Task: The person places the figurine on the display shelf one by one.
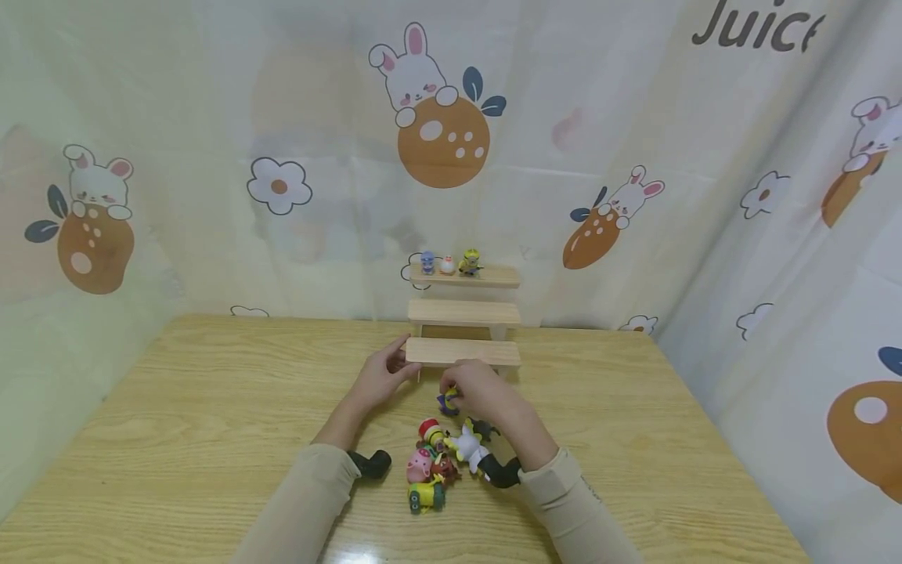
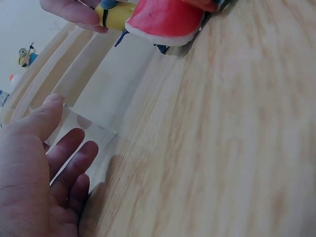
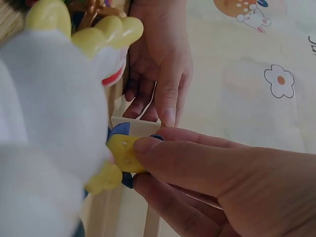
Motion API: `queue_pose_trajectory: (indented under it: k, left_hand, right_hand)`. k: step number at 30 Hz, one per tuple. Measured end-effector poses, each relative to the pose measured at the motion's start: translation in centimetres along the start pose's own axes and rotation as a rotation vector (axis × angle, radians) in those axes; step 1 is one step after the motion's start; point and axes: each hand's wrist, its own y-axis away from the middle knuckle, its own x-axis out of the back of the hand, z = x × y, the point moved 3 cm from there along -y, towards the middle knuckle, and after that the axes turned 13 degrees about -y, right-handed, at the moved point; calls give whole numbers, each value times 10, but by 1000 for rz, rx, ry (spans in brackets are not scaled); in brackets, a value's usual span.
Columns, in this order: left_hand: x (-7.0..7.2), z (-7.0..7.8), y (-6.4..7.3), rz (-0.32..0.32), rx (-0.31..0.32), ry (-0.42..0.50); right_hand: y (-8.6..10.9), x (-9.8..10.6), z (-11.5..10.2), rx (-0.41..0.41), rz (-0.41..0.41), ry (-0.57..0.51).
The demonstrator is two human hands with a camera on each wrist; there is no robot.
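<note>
A three-step wooden display shelf (image 1: 461, 352) stands near the back of the table. My left hand (image 1: 379, 380) holds its lowest step by the left end, the thumb at the front corner and the forefinger at the back; the other fingers curl loosely beside the clear leg (image 2: 91, 126). In front of that step, my right hand (image 1: 485, 389) pinches a small yellow-and-blue toy figure (image 3: 123, 150) between thumb and fingers. A large white toy figure with yellow horns (image 3: 49, 118) fills the left of the right wrist view, close to the camera.
Three small figures, one a yellow minion (image 1: 470, 262), stand on the top step. Between my forearms lies a cluster of toys: a red-hatted figure (image 1: 431, 432), a pink pig (image 1: 419, 465), a brown figure (image 1: 445, 468) and a yellow-green one (image 1: 426, 495). A patterned curtain (image 1: 338, 258) hangs behind.
</note>
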Motion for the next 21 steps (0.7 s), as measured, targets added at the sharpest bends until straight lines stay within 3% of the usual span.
queue_pose_trajectory:
  k: [13,21]
  left_hand:
    - [-1,0,1,-3,-1,27]
    - [0,1,-1,-14,13,26]
  right_hand:
    - [4,8,2,-17,32,-79]
    - [3,19,6,53,68,-22]
